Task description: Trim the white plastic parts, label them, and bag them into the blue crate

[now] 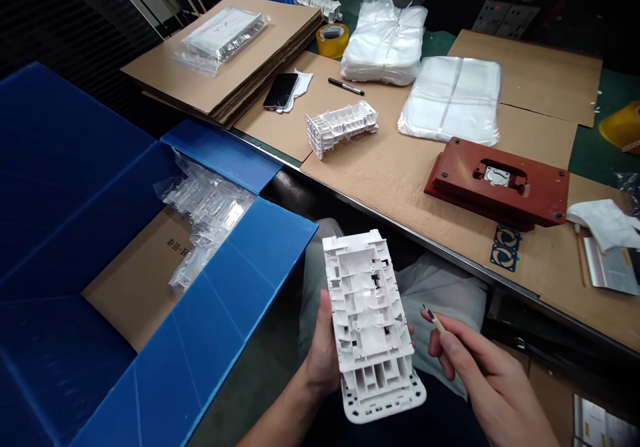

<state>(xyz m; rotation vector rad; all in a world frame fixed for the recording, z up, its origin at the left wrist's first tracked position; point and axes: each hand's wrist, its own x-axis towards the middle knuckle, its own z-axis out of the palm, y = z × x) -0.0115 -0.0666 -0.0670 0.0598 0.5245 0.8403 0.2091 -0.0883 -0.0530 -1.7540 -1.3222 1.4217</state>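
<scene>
My left hand (323,357) grips a white moulded plastic part (367,320) from behind, its ribbed inner side facing me, held over my lap. My right hand (480,374) is closed on a small thin tool (433,318) with a dark tip, just right of the part and not touching it. A second white plastic part (340,127) lies on the cardboard-covered table (400,174). To my left an open blue plastic box (220,287) holds bagged white parts (205,214) on a cardboard sheet.
On the table sit a red-brown fixture block (500,180), two stacks of clear bags (453,97), a roll of yellow tape (333,37), a black pen (346,86), a phone (280,90) and a pile of flat cardboard (235,54) with a bagged part on top.
</scene>
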